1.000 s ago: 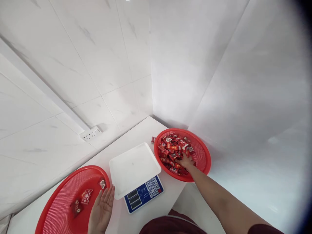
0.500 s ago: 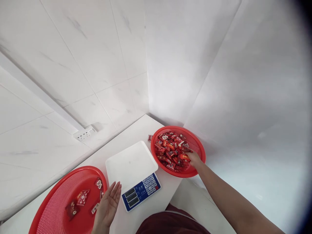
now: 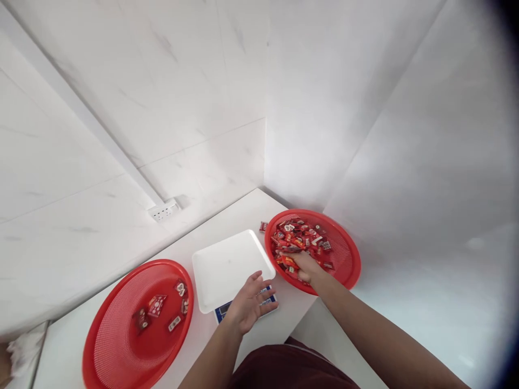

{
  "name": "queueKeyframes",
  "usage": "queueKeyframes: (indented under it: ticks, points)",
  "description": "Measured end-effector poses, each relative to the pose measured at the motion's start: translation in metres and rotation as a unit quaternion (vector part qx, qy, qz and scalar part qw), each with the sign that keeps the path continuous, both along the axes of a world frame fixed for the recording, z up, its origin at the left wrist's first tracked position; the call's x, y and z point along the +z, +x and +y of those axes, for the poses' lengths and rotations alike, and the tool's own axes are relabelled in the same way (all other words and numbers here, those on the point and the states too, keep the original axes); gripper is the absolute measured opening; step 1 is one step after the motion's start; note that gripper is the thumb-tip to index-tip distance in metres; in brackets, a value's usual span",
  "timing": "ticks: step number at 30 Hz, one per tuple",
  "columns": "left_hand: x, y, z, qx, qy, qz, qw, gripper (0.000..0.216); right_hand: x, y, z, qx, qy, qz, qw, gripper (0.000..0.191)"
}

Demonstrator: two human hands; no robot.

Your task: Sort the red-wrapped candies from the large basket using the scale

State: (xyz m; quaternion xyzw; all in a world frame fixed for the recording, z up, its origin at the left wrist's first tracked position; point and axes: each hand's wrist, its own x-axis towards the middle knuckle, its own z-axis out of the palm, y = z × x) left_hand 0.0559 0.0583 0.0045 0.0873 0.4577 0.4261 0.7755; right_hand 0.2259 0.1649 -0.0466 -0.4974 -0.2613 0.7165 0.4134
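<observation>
My right hand (image 3: 305, 266) is inside the right red basket (image 3: 349, 240), closed on a red-and-yellow candy packet (image 3: 289, 262). Many red wrapped candies (image 3: 298, 237) lie heaped around it in that basket. Over the front of a digital scale (image 3: 224, 309) hovers my left hand (image 3: 252, 303), fingers spread and holding nothing; it hides most of the blue keypad. The scale's white tray (image 3: 231, 265) is bare. To the left, another red basket (image 3: 113, 313) holds several wrapped candies (image 3: 157, 306) spread over its bottom.
A single red packet (image 3: 263, 226) lies on the white table (image 3: 243, 210) by the right basket's far rim. Tiled walls meet behind the table. A socket strip (image 3: 164, 210) is fixed low on the left wall.
My left hand has moved right, from beside the left basket to over the scale's keypad. My right hand has shifted leftward within the candy heap. The view has turned a little left.
</observation>
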Motion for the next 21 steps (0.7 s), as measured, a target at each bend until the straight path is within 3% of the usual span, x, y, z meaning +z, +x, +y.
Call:
queueKeyframes:
  ticks: [4,7,12,15,18,21]
  points:
    - [-0.001,0.005,0.003,0.021,0.028,-0.024,0.999,0.05,0.013,-0.062,-0.03,0.047,0.045,0.042,0.997,0.032]
    - [-0.005,-0.006,0.002,0.071,0.012,-0.04,0.997,0.043,0.02,-0.086,-0.042,0.08,0.104,-0.028,0.991,0.032]
    - [-0.011,-0.024,0.0,0.117,0.001,-0.079,0.99,0.051,0.025,-0.101,-0.049,0.153,0.236,-0.201,0.938,0.038]
    - [-0.018,-0.03,0.0,0.149,-0.016,-0.08,0.985,0.038,0.021,-0.107,-0.051,0.216,0.3,-0.234,0.899,0.038]
    - [-0.025,-0.035,-0.001,0.169,-0.027,-0.063,0.983,0.025,0.018,-0.107,-0.048,0.265,0.32,-0.24,0.877,0.04]
    - [-0.031,-0.042,-0.005,0.163,-0.035,-0.031,0.986,0.025,0.022,-0.103,-0.042,0.291,0.297,-0.23,0.88,0.037]
